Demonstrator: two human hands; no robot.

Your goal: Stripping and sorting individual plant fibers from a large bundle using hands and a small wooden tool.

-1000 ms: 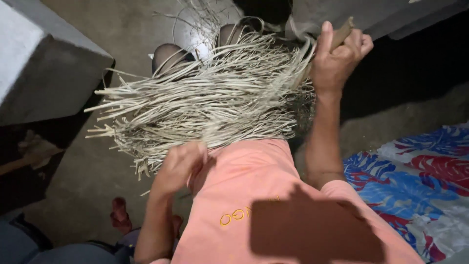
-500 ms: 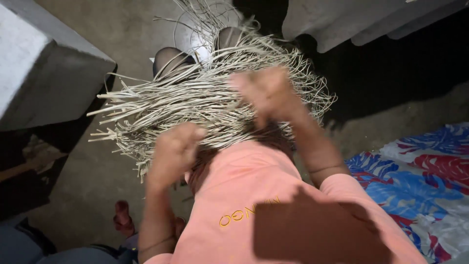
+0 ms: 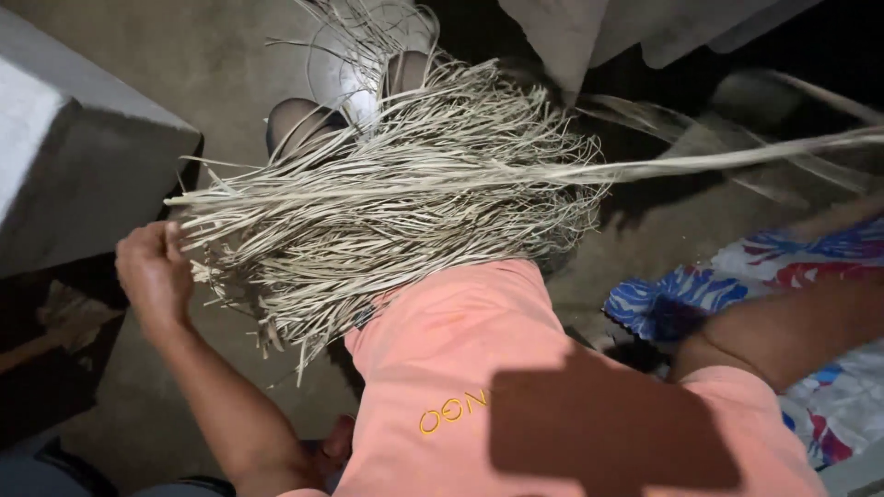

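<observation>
A large bundle of pale dried strips (image 3: 387,207) lies across the person's lap, above the hem of the salmon-pink shirt (image 3: 479,368). Its long axis runs roughly left to right, tilting slightly downward toward the left, where the loose ends fan out. The left hand (image 3: 155,271) sits at that left end of the bundle, its grip curled closed around a few strip tips. From the bundle's right side one long strip (image 3: 737,158) stretches out taut toward the right edge of view, nearly level and blurred. The right forearm (image 3: 792,327) passes below that strip; its hand is out of view, so its grip cannot be told. Right of the bundle lies a blue, red and white patterned cloth (image 3: 737,276).
</observation>
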